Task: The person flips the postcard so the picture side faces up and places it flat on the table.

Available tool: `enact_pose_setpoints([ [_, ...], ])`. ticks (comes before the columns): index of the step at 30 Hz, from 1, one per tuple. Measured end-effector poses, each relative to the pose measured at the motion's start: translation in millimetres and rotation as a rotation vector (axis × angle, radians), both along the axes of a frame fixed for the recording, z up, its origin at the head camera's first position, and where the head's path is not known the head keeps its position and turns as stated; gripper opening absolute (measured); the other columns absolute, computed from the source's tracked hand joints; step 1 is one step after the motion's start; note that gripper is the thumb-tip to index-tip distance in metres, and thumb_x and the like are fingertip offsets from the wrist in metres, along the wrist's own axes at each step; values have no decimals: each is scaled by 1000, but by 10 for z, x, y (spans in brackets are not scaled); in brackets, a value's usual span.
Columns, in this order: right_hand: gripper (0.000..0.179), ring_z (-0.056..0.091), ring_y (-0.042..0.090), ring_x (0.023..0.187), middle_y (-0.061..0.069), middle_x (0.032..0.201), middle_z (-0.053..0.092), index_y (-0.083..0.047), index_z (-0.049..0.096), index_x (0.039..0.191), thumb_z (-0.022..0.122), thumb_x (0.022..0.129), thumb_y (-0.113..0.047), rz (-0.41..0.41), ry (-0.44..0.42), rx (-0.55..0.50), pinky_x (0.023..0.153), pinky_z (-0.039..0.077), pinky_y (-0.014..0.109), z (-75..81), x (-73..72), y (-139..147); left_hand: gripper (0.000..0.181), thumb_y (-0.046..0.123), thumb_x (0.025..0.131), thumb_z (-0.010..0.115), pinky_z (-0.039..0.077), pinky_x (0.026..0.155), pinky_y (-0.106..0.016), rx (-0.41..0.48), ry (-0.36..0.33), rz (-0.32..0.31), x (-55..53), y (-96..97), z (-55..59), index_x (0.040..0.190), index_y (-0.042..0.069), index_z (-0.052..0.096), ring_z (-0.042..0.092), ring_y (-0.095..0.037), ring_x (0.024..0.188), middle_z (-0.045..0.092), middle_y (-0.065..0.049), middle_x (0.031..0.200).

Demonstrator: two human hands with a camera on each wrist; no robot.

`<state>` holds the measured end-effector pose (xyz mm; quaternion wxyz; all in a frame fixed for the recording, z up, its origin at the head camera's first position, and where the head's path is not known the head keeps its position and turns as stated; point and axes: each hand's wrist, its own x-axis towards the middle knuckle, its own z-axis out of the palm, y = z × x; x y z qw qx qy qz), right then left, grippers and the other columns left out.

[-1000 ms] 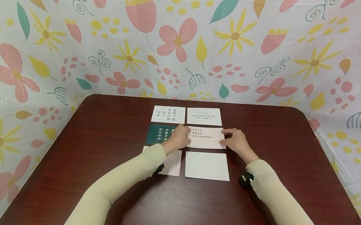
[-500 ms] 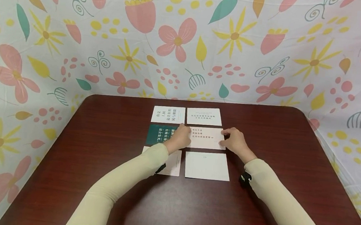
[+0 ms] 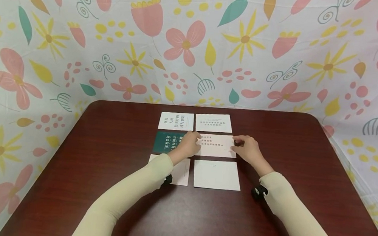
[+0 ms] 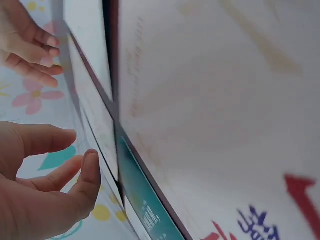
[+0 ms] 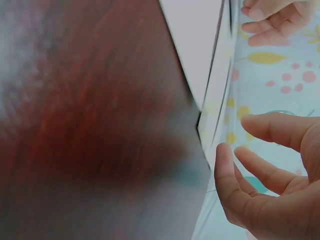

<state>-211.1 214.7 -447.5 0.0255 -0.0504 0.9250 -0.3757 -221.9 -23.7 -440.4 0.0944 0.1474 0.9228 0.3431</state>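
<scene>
A pale pink card (image 3: 216, 150) with lines of printed text lies in the middle row, right column, of a block of cards. My left hand (image 3: 189, 145) is at its left end, fingertips right at the edge, and overlaps the dark green card (image 3: 164, 142) beside it. At the pink card's right end is my right hand (image 3: 248, 149), thumb and fingers bent toward the edge. In the left wrist view, a gap shows between thumb and fingers of the left hand (image 4: 55, 185). The right hand (image 5: 275, 175) likewise shows a gap between thumb and fingers in the right wrist view.
Two white cards with text, one left (image 3: 175, 121) and one right (image 3: 214, 123), form the back row. In front lie a blank-looking white card (image 3: 217, 175) and a pale card (image 3: 181, 174) partly under my left sleeve. The dark red-brown table (image 3: 179, 216) meets a floral cloth (image 3: 186, 76).
The pale pink card lies slightly straighter against its neighbours than a second ago. Both hands stay at its two ends, with only small shifts of the fingers.
</scene>
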Motion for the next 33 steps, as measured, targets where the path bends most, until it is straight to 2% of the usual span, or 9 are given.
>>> enact_pose_setpoints([
  [4,39,61,36,91,26,109,61,8,58,124,65,89,-8,-1,2,-27,68,52,38,46,82,-3,34,2,91,58,50,75,-32,69,-15,6,67,-38,19,124,-5,56,57,-26,94,58,-18,107],
  [10,40,62,37,97,25,108,63,10,55,125,63,91,-10,6,-23,-57,74,52,40,67,242,28,36,3,90,58,51,77,-31,178,-115,69,225,-77,27,126,-3,55,57,-22,94,60,-12,106],
  [14,43,60,39,104,26,114,61,9,52,129,61,93,-12,19,-68,-80,80,53,43,73,355,48,39,2,90,57,51,82,-33,266,-173,91,362,-133,14,128,-5,53,56,-23,98,58,-14,110],
  [21,48,59,41,108,29,120,58,10,47,133,62,93,-13,23,-115,-109,83,53,46,90,537,85,45,1,92,56,48,95,-42,403,-262,112,631,-197,13,134,-7,44,51,-35,117,50,-23,128],
  [27,53,60,40,108,30,122,56,9,45,135,64,91,-15,26,-142,-123,82,53,44,74,688,87,51,-1,91,56,46,97,-46,446,-284,106,850,-207,36,138,-9,38,47,-40,123,46,-27,133],
  [33,55,59,41,108,31,123,54,10,44,134,65,89,-15,33,-126,-143,81,54,44,24,820,126,54,-1,90,56,42,102,-48,454,-311,86,1003,-218,9,139,-9,36,45,-41,125,43,-28,135],
])
